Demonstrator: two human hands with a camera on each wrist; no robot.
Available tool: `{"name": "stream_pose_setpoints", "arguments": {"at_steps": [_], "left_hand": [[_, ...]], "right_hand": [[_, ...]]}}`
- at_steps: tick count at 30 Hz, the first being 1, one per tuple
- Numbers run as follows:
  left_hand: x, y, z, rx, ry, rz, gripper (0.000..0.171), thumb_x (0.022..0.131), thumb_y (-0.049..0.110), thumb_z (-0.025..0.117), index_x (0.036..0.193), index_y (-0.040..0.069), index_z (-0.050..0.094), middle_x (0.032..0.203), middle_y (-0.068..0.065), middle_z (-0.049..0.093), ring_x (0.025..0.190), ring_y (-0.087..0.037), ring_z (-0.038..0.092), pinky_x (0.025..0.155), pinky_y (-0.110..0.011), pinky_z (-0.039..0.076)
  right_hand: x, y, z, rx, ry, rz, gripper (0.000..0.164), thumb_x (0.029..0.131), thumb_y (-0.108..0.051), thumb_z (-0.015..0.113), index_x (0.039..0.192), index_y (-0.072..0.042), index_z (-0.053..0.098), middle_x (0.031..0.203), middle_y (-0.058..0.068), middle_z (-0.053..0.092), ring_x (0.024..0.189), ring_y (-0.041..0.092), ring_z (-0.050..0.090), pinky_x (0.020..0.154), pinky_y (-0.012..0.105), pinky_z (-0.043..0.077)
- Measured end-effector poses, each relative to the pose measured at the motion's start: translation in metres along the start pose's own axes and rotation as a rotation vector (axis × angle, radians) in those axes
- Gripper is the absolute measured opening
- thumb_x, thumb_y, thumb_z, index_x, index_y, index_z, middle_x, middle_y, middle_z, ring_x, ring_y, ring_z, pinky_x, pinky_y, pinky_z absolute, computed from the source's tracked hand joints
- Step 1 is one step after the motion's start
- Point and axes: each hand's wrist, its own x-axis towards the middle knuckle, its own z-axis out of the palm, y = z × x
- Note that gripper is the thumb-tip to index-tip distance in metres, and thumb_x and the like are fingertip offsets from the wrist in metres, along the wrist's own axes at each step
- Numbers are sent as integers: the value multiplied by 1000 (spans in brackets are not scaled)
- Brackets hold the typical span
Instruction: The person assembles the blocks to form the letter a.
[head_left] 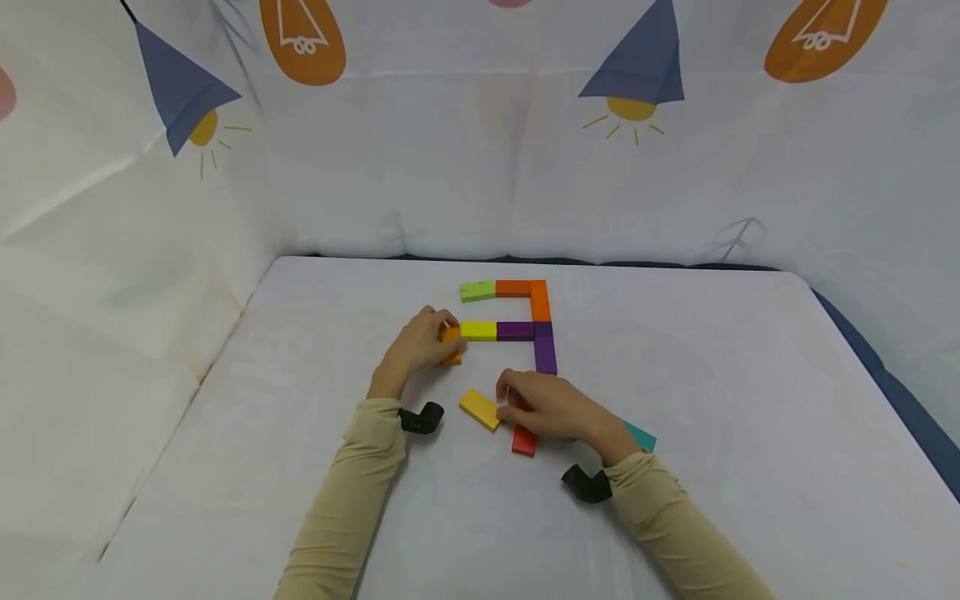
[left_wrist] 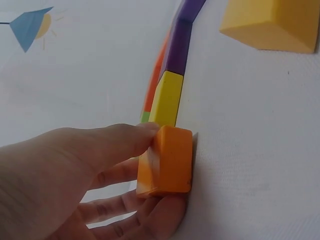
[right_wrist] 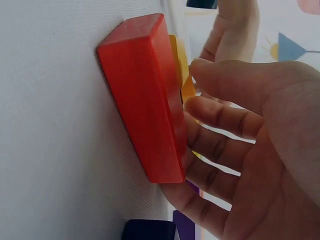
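Note:
My left hand (head_left: pixel 422 340) pinches an orange block (left_wrist: pixel 176 160) between thumb and fingers, standing crosswise at the left end of a yellow block (head_left: pixel 478 332). That yellow block lines up with a purple block (head_left: pixel 515 332), which meets a second purple block (head_left: pixel 545 348) running toward me. Over a red block (right_wrist: pixel 137 95) hovers my right hand (head_left: pixel 558 406), fingers loosely bent beside it and thumb apart from it. A golden-yellow block (head_left: pixel 480 409) lies slanted just left of the right fingertips.
Farther back, a lime-green block (head_left: pixel 477 291), a red-orange block (head_left: pixel 513 288) and an orange upright block (head_left: pixel 540 301) continue the figure. Partly behind the right wrist lies a teal block (head_left: pixel 641 436). A white cloth wall rises behind the white table (head_left: pixel 337 287).

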Motion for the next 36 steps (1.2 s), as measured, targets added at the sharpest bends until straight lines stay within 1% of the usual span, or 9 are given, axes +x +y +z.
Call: {"name": "stream_pose_setpoints", "arguments": {"at_steps": [5,8,13,17,23,26,30,36], "left_hand": [[-1,1,-1,2,0,-3,40,87,36,65,117,10,60,104,-12,53,89,-23,52,76,-33,45],[-1,0,-1,6,-11,3,40,87,36,65,117,10,61,104,-12,53,88,-23,52,76,-33,45],[0,-3,-4,-32,-43,6,40,89,34,62,120,10,57,106,-12,52,89,-23,52,76,-32,45],[1,-4,-7,-67,-68,11,37,90,29,61,120,7,55,106,-12,52,90,-23,51,76,-31,45],[-1,-4,-11,-80,-99,18,35,89,25,63,117,5,57,102,-12,49,83,-21,49,69,-26,41],[-1,-4,-11,-86,-108,10,35,88,24,64,117,5,57,101,-12,49,82,-20,49,67,-25,41],[-2,-4,-12,-89,-119,-2,34,88,25,64,116,7,58,102,-11,50,83,-20,50,68,-25,42],[-1,-5,-11,-100,-140,-8,33,89,25,64,117,9,58,104,-11,49,83,-21,51,70,-26,43]], "right_hand": [[0,-2,2,-5,-3,32,24,90,-36,62,106,-19,55,73,-6,50,64,8,47,56,22,38],[-1,-4,3,-10,0,43,28,88,-40,64,106,-20,56,73,-6,50,63,8,47,56,22,38],[-1,-6,5,-29,1,54,33,85,-44,66,105,-20,56,72,-6,50,61,7,46,55,22,38],[-1,-7,6,-49,8,40,32,84,-43,68,103,-20,56,71,-5,50,61,7,46,54,21,37],[-1,-9,7,-66,17,46,34,84,-43,68,105,-19,56,72,-4,51,61,8,46,54,21,37],[-1,-11,8,-65,23,59,38,83,-43,69,108,-18,56,74,-5,51,64,8,47,56,22,39],[-1,-14,11,-68,31,64,41,82,-43,70,111,-17,55,78,-6,51,68,8,48,58,23,41],[-2,-15,13,-91,50,59,42,82,-43,70,111,-17,55,80,-7,51,69,7,48,59,22,42]]}}
